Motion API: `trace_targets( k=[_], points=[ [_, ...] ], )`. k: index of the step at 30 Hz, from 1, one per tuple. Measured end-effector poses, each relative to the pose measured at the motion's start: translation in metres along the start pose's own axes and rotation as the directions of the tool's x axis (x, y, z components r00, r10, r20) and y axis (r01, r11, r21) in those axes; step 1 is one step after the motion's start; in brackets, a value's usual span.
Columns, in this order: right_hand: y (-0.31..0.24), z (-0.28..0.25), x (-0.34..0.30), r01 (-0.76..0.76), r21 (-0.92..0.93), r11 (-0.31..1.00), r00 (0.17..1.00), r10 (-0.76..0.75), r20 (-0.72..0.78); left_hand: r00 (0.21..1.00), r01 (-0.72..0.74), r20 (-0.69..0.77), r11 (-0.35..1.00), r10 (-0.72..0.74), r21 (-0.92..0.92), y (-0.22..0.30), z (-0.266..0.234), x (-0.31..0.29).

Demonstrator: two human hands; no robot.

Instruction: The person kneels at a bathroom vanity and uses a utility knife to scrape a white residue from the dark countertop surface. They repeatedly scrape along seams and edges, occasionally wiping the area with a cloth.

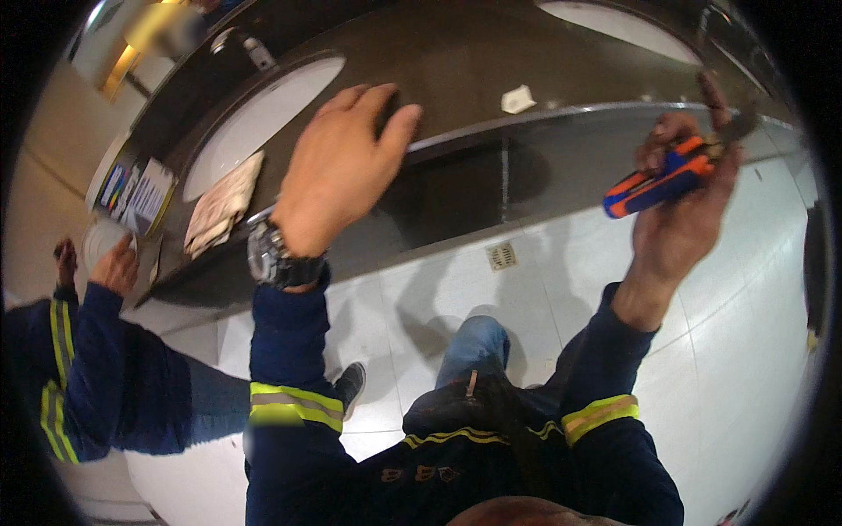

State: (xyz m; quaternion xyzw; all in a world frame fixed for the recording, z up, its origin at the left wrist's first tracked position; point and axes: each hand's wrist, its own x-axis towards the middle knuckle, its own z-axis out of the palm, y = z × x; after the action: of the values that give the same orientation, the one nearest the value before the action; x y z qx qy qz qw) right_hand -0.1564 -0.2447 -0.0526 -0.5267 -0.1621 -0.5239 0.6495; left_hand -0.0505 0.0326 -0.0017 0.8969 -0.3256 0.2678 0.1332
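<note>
My left hand point(342, 167) is held palm down over the front edge of the dark countertop point(456, 61), fingers slightly spread and nothing in its grasp. A wristwatch is strapped at that wrist. Out to the right, my right hand point(680, 223) grips a hand tool point(658, 184) with a blue and orange handle. Its dark metal end points away, past the fingers; its exact kind is unclear. One finger of this hand stretches up toward the counter. A folded, stained cloth point(224, 206) lies on the counter edge to the left of my left hand.
White sinks point(263, 114) point(623, 26) are set into the counter, with a faucet point(246, 53) behind the left one. A paper scrap point(517, 99) lies between them. At left are a paint bucket point(132, 188) and a co-worker's hand point(117, 267). A drain point(501, 256) sits in the tiled floor.
</note>
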Motion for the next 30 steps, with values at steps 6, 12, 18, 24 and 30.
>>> trace_targets(
  k=[6, 12, 18, 24, 30],
  points=[
    [0.036, -0.04, -0.037, -0.07, 0.015, 0.997, 0.983, 0.072, -0.172, 0.989, -0.111, 0.107, 0.991, 0.102, 0.081, 0.009, -0.011, 0.015],
    [0.08, -0.094, -0.078, -0.228, -0.075, 0.971, 0.876, 0.171, -0.451, 0.934, -0.193, 0.358, 0.81, -0.022, 0.553, 0.056, -0.024, 0.106],
    [0.103, -0.093, -0.102, -0.457, -0.077, 0.886, 0.812, 0.38, -0.443, 0.92, -0.287, -0.098, 0.822, 0.38, 0.492, 0.0, 0.041, 0.227],
    [0.099, -0.075, -0.113, -0.417, -0.148, 0.897, 0.902, 0.388, -0.19, 0.978, -0.202, -0.002, 0.941, 0.211, 0.27, -0.012, 0.082, 0.227],
    [0.103, -0.01, -0.11, -0.003, -0.103, 0.995, 0.999, 0.008, 0.048, 0.966, -0.172, 0.221, 0.969, 0.132, 0.176, -0.023, 0.09, 0.221]
  ],
)
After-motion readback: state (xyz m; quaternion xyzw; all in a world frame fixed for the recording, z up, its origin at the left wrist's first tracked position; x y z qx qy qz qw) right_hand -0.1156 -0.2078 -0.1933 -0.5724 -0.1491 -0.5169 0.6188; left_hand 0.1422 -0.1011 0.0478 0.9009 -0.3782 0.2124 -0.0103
